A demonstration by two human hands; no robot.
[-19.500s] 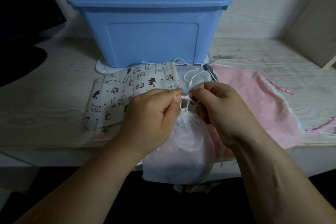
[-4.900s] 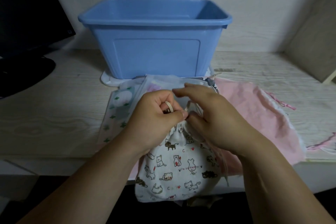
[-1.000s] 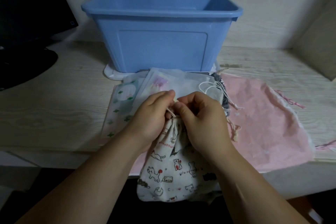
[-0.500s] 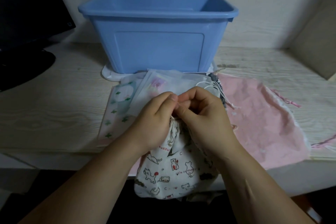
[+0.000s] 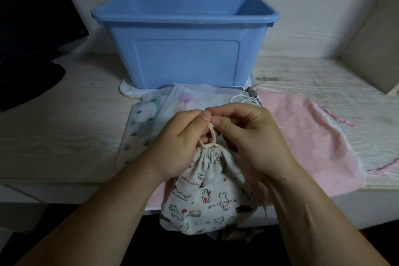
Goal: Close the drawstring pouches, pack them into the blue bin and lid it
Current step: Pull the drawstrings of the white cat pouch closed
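Note:
A cat-print drawstring pouch point(image 5: 205, 198) hangs over the table's front edge, its mouth gathered tight. My left hand point(image 5: 181, 142) and my right hand point(image 5: 248, 136) meet just above it, and both pinch its cream drawstring point(image 5: 210, 136), which loops up from the gathered neck. Behind them stands the open blue bin point(image 5: 185, 49) on a white lid point(image 5: 127, 89). Several flat pouches lie between bin and hands: a green-print one point(image 5: 140, 125), a sheer white one point(image 5: 194, 97) and a large pink one point(image 5: 302, 136).
A dark monitor point(image 5: 32, 17) and its base stand at the far left. A beige panel point(image 5: 371, 49) leans at the far right. The wall closes off the back behind the bin. Bare pale wood tabletop point(image 5: 64, 125) shows to the left of the pouches.
My hands have lifted a little and drawn apart at the neck, so the cord loop now shows between them. The pouch's mouth stays cinched.

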